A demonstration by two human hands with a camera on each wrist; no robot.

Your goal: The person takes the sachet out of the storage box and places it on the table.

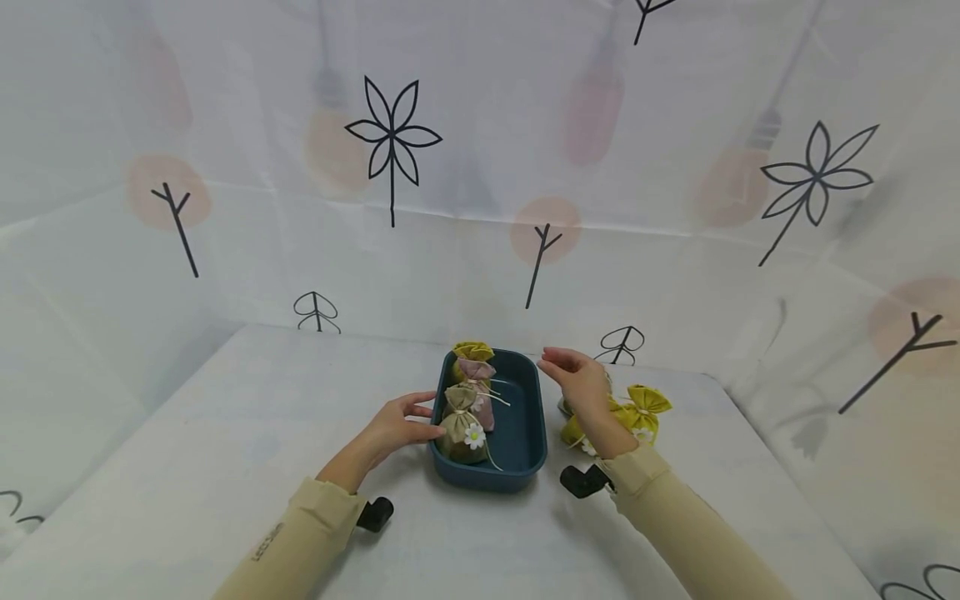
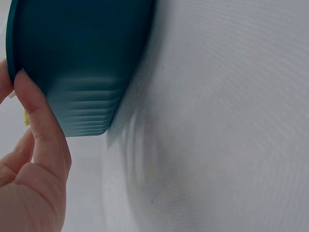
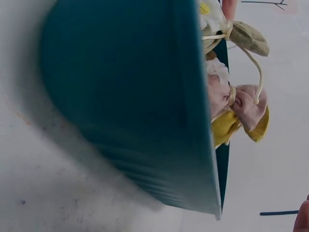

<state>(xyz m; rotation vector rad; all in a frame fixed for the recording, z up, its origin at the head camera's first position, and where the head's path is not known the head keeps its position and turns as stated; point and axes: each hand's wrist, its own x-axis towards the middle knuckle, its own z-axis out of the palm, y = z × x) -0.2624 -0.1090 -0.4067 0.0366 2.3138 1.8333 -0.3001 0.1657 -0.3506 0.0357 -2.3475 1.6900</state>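
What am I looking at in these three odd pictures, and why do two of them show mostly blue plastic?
No machine here: a person wears three cameras. The wide picture comes from the head, looking down at both hands; the other two come from the wrists, so close that the blue tray fills them.

The tray sits on a white cloth-covered table. Along its left side stand three small tied fabric pouches: an olive one with a daisy, a pink one and a yellow one. More yellow pouches lie on the table to its right.

The left hand touches the tray's left wall with its fingers. The right hand hovers open over the tray's right edge, with nothing in its grip.
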